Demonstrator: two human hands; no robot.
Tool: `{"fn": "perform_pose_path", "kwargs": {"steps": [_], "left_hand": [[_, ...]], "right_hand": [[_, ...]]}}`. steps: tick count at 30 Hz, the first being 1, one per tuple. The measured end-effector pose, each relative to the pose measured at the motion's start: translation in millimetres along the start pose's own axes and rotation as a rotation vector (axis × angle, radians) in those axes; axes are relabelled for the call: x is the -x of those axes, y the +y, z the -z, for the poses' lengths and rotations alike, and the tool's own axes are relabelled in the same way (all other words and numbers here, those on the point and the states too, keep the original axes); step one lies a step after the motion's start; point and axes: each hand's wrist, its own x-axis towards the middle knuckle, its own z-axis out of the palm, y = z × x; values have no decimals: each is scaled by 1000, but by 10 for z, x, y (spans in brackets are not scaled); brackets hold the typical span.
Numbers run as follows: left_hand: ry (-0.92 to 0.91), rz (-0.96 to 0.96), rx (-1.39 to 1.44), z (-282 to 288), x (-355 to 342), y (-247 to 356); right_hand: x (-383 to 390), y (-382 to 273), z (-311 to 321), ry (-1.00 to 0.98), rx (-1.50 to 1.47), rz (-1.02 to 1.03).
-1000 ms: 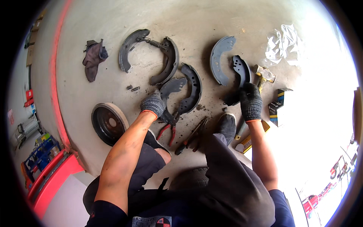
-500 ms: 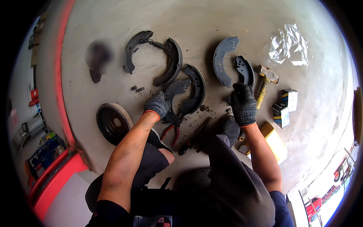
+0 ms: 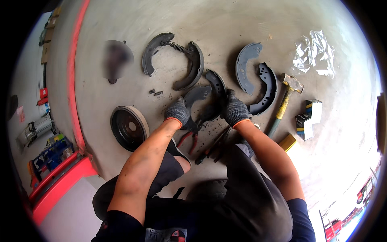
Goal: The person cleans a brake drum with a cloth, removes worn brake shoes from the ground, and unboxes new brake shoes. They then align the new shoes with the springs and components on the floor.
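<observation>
Crouching on the concrete floor (image 3: 121, 16), working a dark brake shoe pair (image 3: 209, 97) lying directly between and just ahead of both grips. Left hand (image 3: 177, 111) closing its grip on the near left shoe's lower end; right hand (image 3: 235, 109) clamping the right shoe's near edge. Long axis running away from the body, tilting slightly right. Red-handled pliers (image 3: 189, 135) lying just under the left grip. Brake drum (image 3: 129, 128) sitting left of it. Hammer (image 3: 284, 101) lying right of the right grip. Further shoe sets (image 3: 177, 60) lying beyond.
</observation>
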Motion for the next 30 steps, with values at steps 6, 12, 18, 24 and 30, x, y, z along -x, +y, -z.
{"fn": "perform_pose_path", "kwargs": {"steps": [6, 12, 18, 24, 30], "left_hand": [[80, -19, 121, -76, -131, -137], [119, -135, 105, -73, -177, -186], [-49, -265, 97, 226, 72, -142], [125, -299, 197, 394, 267, -282], [331, -269, 132, 961, 83, -619]], "right_hand": [[191, 130, 45, 208, -92, 97], [531, 288, 207, 417, -171, 266], [601, 255, 265, 203, -182, 33], [380, 121, 115, 102, -93, -100], [206, 43, 144, 106, -129, -128]]}}
